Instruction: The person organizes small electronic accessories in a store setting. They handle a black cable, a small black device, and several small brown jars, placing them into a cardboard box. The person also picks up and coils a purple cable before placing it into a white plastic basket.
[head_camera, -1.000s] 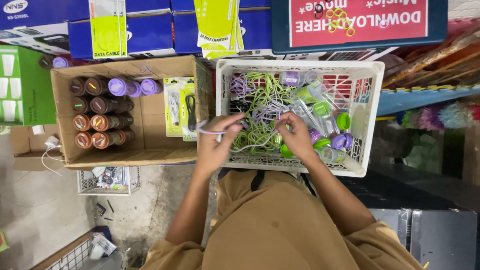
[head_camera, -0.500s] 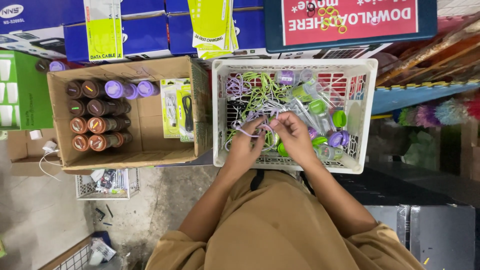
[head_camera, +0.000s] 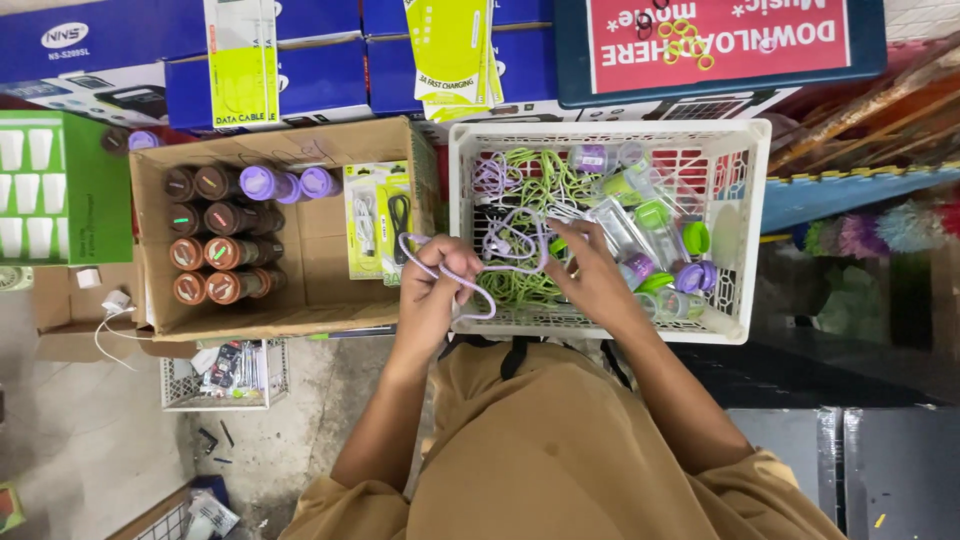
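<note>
Head view: the left hand (head_camera: 432, 285) has its fingers curled tight around a lilac cable (head_camera: 470, 275), gripping it at the white crate's (head_camera: 462, 205) near-left corner. The right hand (head_camera: 590, 275) lies inside the crate with fingers loosely spread, tips on the lilac loops where they cross the tangle of green cables (head_camera: 530, 185). Judging from this, a slow, steady pull works best, the right hand pressing the green tangle down so only the lilac strand lifts free. Clear plastic cases with green and purple caps (head_camera: 660, 215) crowd the crate's right side. Beside it, a cardboard box (head_camera: 300, 295) holds cylindrical containers (head_camera: 215, 250).
</note>
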